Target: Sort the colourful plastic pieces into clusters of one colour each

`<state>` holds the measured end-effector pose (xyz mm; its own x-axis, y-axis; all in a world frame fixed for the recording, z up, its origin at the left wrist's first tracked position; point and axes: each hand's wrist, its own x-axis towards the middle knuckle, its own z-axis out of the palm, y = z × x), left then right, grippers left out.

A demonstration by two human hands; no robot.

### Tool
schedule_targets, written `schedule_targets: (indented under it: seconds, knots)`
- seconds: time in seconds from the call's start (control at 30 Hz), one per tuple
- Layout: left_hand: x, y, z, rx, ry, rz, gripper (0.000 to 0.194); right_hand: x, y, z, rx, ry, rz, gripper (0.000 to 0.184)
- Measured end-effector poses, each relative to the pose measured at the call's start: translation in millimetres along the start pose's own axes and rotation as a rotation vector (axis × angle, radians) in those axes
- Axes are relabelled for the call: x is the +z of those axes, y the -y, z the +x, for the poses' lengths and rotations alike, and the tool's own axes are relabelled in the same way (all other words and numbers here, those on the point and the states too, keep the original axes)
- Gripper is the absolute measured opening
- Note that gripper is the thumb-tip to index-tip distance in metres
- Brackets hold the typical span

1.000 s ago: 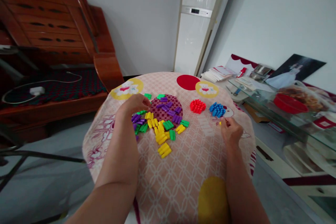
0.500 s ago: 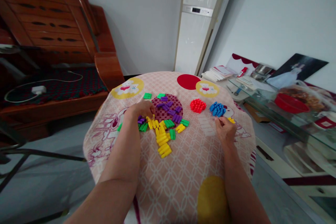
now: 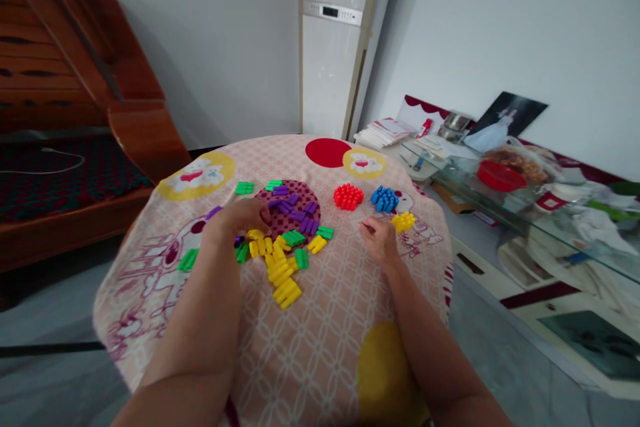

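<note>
On the round table, purple blocks (image 3: pixel 293 204), yellow blocks (image 3: pixel 280 271) and green blocks (image 3: pixel 294 238) lie scattered in small ridged plastic pieces. My left hand (image 3: pixel 245 217) is over the left side of this pile, fingers curled in and closed; whatever they hold is hidden. A yellow piece lies just under its fingers. My right hand (image 3: pixel 380 239) hovers left of a small yellow cluster (image 3: pixel 403 222), thumb and fingertips pinched together, with nothing visible in them. Beyond it sit a red cluster (image 3: pixel 349 197) and a blue cluster (image 3: pixel 385 199) of knobbly pieces.
A patterned pink tablecloth (image 3: pixel 325 347) covers the table. To the left stands a wooden bench (image 3: pixel 143 123). A glass-topped shelf (image 3: pixel 505 203) on the right bears papers, a red bowl (image 3: pixel 501 175) and bags. A tall white cabinet-like unit (image 3: pixel 330 73) is behind.
The view has turned right. My right hand moved left and nearer, off the spot by the blue cluster, where a yellow cluster now shows. My left hand shifted slightly over the pile.
</note>
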<state>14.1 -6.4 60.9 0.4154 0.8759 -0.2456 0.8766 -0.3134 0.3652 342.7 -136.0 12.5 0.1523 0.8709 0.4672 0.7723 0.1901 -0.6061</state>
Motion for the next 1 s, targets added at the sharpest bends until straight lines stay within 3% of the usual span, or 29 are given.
schedule_targets:
  seconds: [0.13, 0.4, 0.57, 0.7, 0.83, 1.0]
  knots:
    - [-0.5, 5, 1, -0.057, 0.069, 0.05, 0.021, -2, -2, 0, 0.027, -0.019, 0.01, 0.029]
    - [1.6, 3, 1, -0.056, 0.043, 0.128, 0.018, -3, -4, 0, 0.041, -0.023, 0.022, 0.028]
    - [-8.8, 12, -13, -0.022, 0.029, -0.102, 0.017, -3, -5, -1, 0.035, -0.023, 0.03, 0.03]
    - [-18.0, 17, -26, 0.009, -0.048, -0.277, 0.021, -2, -4, 0, 0.036, -0.012, 0.059, 0.029]
    - [-18.1, -2, -23, 0.134, -0.055, -0.453, 0.027, -2, 0, 0, 0.037, 0.013, 0.13, 0.029]
    - [-2.5, -59, -10, 0.392, 0.009, -0.678, 0.029, 0, 9, -2, 0.152, 0.136, 0.389, 0.028]
